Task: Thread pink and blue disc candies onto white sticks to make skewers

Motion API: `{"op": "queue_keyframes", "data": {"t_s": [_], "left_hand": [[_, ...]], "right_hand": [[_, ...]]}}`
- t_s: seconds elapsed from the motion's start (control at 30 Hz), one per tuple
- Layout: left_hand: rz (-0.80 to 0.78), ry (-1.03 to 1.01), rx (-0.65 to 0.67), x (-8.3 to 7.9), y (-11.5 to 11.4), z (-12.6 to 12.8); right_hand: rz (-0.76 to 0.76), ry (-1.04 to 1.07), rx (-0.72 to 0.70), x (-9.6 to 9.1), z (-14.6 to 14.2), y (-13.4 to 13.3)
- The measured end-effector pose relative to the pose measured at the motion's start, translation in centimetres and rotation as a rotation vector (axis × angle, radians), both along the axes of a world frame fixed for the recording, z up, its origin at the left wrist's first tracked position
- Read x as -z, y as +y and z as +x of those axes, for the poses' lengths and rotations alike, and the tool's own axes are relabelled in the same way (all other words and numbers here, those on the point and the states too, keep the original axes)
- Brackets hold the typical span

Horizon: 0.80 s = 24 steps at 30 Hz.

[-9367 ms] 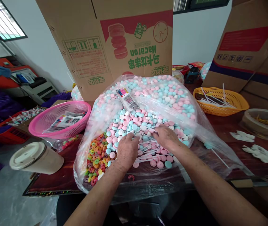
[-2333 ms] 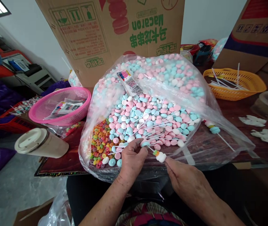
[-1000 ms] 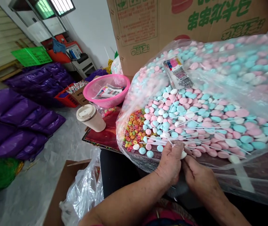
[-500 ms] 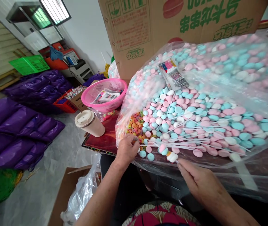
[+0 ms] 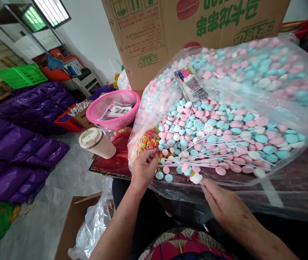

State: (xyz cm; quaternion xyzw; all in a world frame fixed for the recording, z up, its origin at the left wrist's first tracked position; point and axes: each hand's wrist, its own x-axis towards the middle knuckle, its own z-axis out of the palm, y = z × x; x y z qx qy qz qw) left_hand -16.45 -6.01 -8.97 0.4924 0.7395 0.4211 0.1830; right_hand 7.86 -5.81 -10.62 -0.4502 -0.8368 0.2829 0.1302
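My right hand (image 5: pixel 224 202) pinches the near end of a marshmallow skewer (image 5: pixel 196 177) threaded with white, blue and pink pieces and an orange gummy ring. Its stick is mostly hidden. My left hand (image 5: pixel 144 170) lies at the edge of a small heap of colourful gummy rings (image 5: pixel 150 139), thumb and fingers slightly apart, with nothing visible between them. Beside the rings spreads a large pile of pink, blue and white marshmallows (image 5: pixel 227 131) inside an opened clear plastic bag (image 5: pixel 254 95). Several white sticks (image 5: pixel 210 159) lie across the marshmallows, toward the near side.
A printed packet (image 5: pixel 190 85) rests on the bag, before a big cardboard box (image 5: pixel 143 36). To the left stand a lidded cup (image 5: pixel 100 144) and a pink basket (image 5: pixel 113 121) holding packets. Purple bundles (image 5: pixel 13 159) cover the floor at far left.
My left hand has moved from a pinch beside the gummy rings to reaching into their edge, its fingers spreading. My right hand still holds the skewer. The view has shifted slightly right.
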Motion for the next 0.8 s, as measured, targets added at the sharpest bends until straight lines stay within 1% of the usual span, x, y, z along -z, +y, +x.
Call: {"op": "queue_keyframes", "data": {"t_s": [0.03, 0.1, 0.13, 0.2, 0.3, 0.43, 0.5, 0.57, 0.63, 0.73, 0.8], "left_hand": [[0.024, -0.190, -0.019, -0.4, -0.1, 0.5], [0.012, -0.553, -0.004, -1.1, -0.2, 1.7], [-0.013, -0.687, 0.013, -1.5, -0.3, 2.4], [-0.049, -0.833, 0.024, -1.8, -0.5, 3.7], [-0.028, -0.837, -0.016, -1.5, -0.6, 4.9], [0.030, -0.743, -0.120, -0.9, -0.5, 4.9], [0.021, -0.657, -0.105, -0.7, -0.5, 5.0], [0.000, -0.606, -0.053, -0.6, -0.7, 5.3], [0.007, -0.600, -0.034, -0.4, -0.9, 5.7], [0.053, -0.629, -0.109, 0.0, -1.0, 6.0], [0.070, -0.702, -0.146, 0.2, -0.9, 6.0]], "right_hand": [[-0.007, -0.006, -0.014, -0.1, 0.0, 0.0], [0.003, -0.029, -0.028, -0.4, -0.2, 0.0], [0.020, -0.050, -0.033, -0.5, -0.4, 0.0], [0.060, -0.096, -0.032, -0.6, -0.6, 0.0], [0.101, -0.120, -0.021, -0.6, -0.7, -0.1], [0.141, -0.103, 0.002, -0.9, -0.6, -0.4], [0.141, -0.131, 0.024, -1.1, -0.7, -0.5], [0.128, -0.160, 0.030, -1.3, -0.8, -0.5], [0.118, -0.176, 0.021, -1.3, -0.9, -0.4], [0.106, -0.198, 0.018, -1.1, -1.0, -0.5], [0.098, -0.204, 0.028, -0.9, -1.0, -0.7]]}}
